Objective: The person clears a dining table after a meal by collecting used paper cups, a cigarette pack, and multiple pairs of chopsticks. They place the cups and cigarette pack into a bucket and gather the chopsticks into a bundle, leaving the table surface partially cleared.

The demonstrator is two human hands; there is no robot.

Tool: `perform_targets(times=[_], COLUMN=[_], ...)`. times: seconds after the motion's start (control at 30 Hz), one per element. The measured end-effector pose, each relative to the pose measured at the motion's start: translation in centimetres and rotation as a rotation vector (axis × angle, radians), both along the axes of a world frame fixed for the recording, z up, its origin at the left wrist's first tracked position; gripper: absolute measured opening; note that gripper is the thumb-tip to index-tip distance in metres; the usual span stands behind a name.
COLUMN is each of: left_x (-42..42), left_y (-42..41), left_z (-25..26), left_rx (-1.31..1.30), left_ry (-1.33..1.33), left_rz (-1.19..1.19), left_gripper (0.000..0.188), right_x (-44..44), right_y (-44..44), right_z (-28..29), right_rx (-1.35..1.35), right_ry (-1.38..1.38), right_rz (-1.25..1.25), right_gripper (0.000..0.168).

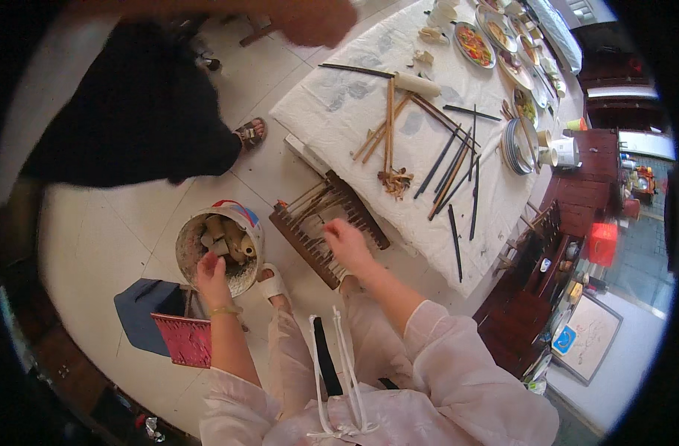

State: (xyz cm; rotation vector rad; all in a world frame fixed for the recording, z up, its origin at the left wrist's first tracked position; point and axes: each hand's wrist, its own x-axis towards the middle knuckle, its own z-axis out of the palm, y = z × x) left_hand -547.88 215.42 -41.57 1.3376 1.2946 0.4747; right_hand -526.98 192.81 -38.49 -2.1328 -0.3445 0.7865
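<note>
My left hand (212,281) hovers over the near rim of a dirty white bucket (254,279), its fingers curled. Several pale tube-like pieces (233,237) lie inside the bucket. My right hand (347,245) reaches over a low wooden frame (357,209) with two dark rails and strands strung between them. Its fingertips are bent together; whether anything thin is between them is too small to tell. To the right, chopsticks (448,159), black and brown, lie scattered on a white-covered table (339,122). A small heap of brown scraps (396,183) lies beside them.
Another person in black clothing (133,111) stands at the upper left, a blurred arm (317,19) across the top. Plates of food (474,44), stacked plates (517,146) and cups (546,156) line the table's far side. A blue-grey stool (150,315) stands left of my legs.
</note>
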Motion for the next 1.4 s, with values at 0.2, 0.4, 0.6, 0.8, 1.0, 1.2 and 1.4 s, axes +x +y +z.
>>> perform_targets(times=[0.2, 0.4, 0.6, 0.8, 1.0, 1.2, 1.4], left_x=[-5.9, -13.6, -20.1, -20.9, -21.5, -21.3, -20.3], left_y=[1.4, 3.3, 5.3, 6.6, 8.0, 9.9, 10.7], left_z=[-2.9, -7.2, -10.9, -11.6, -14.3, -16.4, -16.4], left_rx=[-0.244, -0.462, -0.696, -0.803, -0.825, -0.499, -0.435], left_ry=[0.111, 0.305, 0.289, 0.417, 0.432, 0.429, 0.410], left_rz=[0.107, 0.194, 0.321, 0.349, 0.294, 0.119, 0.117], left_gripper=[0.030, 0.031, 0.043, 0.060, 0.070, 0.060, 0.056], right_x=[-4.7, -8.4, -12.6, -14.8, -14.0, -13.4, -14.8], right_y=[4.7, 7.5, 8.1, 8.1, 4.4, 0.4, -1.0], right_z=[-1.4, -5.6, -8.3, -8.3, -10.2, -12.9, -16.3], right_rx=[-0.099, -0.194, -0.283, -0.359, -0.588, -0.801, -0.848], right_ry=[0.129, 0.180, 0.214, 0.290, 0.026, 0.069, 0.180], right_rz=[0.251, 0.381, 0.433, 0.387, 0.293, 0.274, 0.267], right_gripper=[0.020, 0.020, 0.020, 0.023, 0.037, 0.059, 0.065])
